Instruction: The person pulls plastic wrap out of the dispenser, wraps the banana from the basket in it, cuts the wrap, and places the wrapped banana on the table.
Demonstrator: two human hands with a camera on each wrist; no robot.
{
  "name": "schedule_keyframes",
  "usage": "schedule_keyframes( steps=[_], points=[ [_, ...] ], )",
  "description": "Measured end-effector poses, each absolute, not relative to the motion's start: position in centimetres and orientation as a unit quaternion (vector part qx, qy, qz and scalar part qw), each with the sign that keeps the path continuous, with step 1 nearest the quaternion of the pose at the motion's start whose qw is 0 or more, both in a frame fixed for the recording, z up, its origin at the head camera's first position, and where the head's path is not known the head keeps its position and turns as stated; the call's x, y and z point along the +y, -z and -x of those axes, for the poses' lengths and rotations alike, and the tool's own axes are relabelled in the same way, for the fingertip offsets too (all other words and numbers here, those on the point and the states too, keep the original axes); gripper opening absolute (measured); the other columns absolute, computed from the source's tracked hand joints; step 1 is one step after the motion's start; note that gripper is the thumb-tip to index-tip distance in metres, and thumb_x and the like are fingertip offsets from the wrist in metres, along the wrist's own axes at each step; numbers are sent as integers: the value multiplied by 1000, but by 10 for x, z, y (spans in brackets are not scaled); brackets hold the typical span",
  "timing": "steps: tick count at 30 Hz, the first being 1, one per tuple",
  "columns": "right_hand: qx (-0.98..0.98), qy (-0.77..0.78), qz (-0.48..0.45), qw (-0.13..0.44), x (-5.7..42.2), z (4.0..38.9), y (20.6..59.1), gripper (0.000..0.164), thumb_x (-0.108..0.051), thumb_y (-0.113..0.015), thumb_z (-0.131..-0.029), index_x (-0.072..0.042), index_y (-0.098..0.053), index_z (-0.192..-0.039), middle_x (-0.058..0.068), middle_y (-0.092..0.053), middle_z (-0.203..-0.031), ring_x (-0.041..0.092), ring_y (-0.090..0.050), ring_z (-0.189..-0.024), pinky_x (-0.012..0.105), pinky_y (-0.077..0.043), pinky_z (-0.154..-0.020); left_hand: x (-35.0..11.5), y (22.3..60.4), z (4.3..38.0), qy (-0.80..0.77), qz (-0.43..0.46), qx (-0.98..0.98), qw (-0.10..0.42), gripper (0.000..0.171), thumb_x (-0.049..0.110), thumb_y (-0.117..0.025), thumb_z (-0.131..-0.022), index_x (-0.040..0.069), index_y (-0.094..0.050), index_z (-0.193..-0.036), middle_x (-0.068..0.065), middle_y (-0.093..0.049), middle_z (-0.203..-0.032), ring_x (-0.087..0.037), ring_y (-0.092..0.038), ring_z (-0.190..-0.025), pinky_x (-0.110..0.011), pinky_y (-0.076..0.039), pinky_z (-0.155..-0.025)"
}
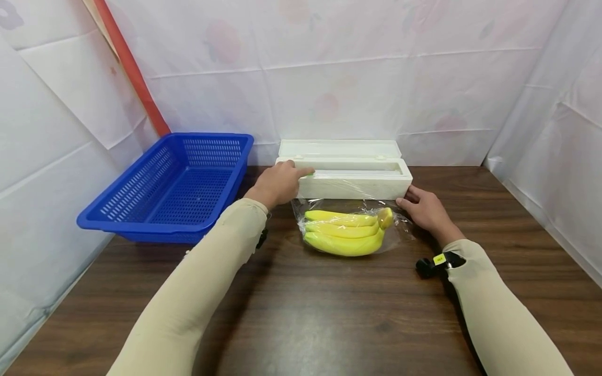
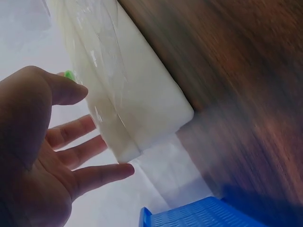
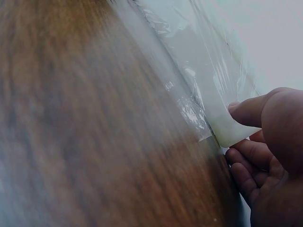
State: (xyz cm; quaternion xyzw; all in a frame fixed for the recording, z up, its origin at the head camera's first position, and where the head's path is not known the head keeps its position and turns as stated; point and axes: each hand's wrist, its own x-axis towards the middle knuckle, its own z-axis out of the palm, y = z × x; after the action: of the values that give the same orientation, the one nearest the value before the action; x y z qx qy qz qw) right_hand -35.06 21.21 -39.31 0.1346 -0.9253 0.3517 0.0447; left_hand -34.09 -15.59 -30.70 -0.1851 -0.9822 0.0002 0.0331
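A white cling film dispenser box (image 1: 354,188) stands at the back of the table, its lid (image 1: 339,149) raised and the roll (image 1: 357,173) visible inside. Cling film (image 1: 400,236) runs down its front and over a bunch of yellow bananas (image 1: 345,233). My left hand (image 1: 278,183) lies at the box's left end, index finger pointing right along the front edge beside a small green piece (image 2: 69,75). Its other fingers extend, spread, at the box end in the left wrist view. My right hand (image 1: 427,210) holds the lower right corner, thumb on the front and fingers curled around the end.
A blue plastic basket (image 1: 141,227) stands at the left, close to my left forearm. White patterned sheets (image 1: 338,99) hang behind and on both sides. A red strip (image 1: 134,68) slants down behind the basket. The brown wooden table (image 1: 348,313) extends toward me.
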Motion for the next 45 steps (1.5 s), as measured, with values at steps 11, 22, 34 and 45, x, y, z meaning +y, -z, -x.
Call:
schedule_keyframes(
  steps=[11,22,34,45],
  points=[
    [-926,-353,-129,35,212,350,393,59,-30,-56,-104,3,-41,-150,26,-55,-138,42,-48,-131,57,-34,-108,-160,304,343,-30,218,-974,56,58,-2,-50,-97,32,-55,-144,-17,-61,-123,-34,-62,-103,-46,-55,-76],
    [-926,-355,-123,27,212,351,394,61,-31,-56,-104,2,-37,-152,25,-53,-140,42,-47,-132,57,-34,-109,-163,307,346,-53,233,-968,80,50,2,-54,-98,28,-59,-141,-15,-63,-118,-32,-64,-99,-45,-56,-80],
    [-925,-359,-124,25,212,352,394,64,-31,-56,-104,3,-35,-153,25,-52,-142,42,-45,-134,57,-32,-110,-174,311,347,-63,245,-960,118,30,17,-64,-100,21,-65,-129,-14,-62,-105,-30,-66,-84,-42,-57,-69],
    [-926,-357,-122,22,211,351,395,64,-31,-56,-104,2,-34,-153,26,-51,-142,42,-45,-134,57,-33,-110,-179,312,348,-41,246,-957,146,21,22,-66,-99,18,-71,-119,-12,-61,-103,-28,-66,-82,-41,-57,-70]
  ],
)
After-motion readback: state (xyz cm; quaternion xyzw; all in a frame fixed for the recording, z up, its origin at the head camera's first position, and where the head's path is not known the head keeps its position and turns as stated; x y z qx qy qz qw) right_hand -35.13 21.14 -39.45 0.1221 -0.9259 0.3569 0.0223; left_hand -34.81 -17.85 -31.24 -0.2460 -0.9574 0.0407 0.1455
